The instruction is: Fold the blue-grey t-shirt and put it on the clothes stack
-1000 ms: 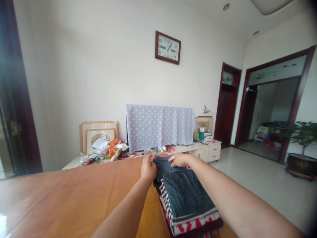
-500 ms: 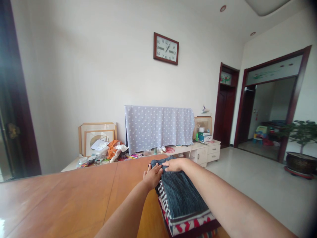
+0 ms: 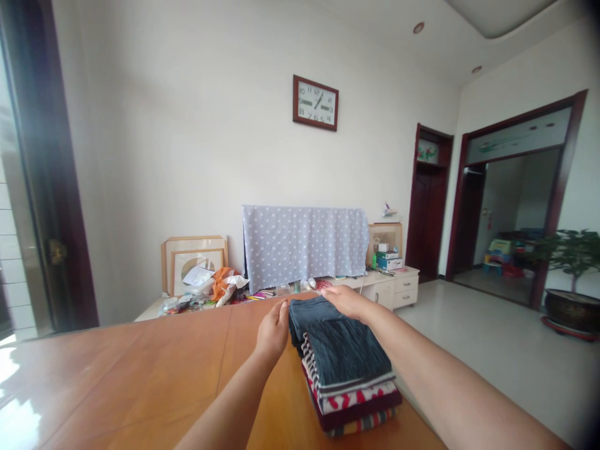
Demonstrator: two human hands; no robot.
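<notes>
Two hands are working at the far end of a stack of folded clothes point(image 3: 347, 375). The left hand point(image 3: 272, 330) is hovering just beside the stack's far-left corner, fingers loosely curled and nearly together, gripping nothing as far as visible; whether the fingertips are touching cloth is hard to tell. The right hand point(image 3: 347, 301) is lying flat and open, palm down, on the far edge of the dark blue folded piece point(image 3: 349, 350) on top, pressing rather than holding.

Progress, judging from the layers: approx. four or five garments are already sitting folded, incl. a striped piece, a red-and-white patterned one and a maroon one below; the top piece is looking folded too, w/ only squaring of its far edge left. No loose unfolded clothes are showing nearby.

The stack is resting on the wooden desk point(image 3: 140, 375), right of centre, near the right edge. Its long axis is running away from the person, tilting slightly leftward at the far end.
</notes>
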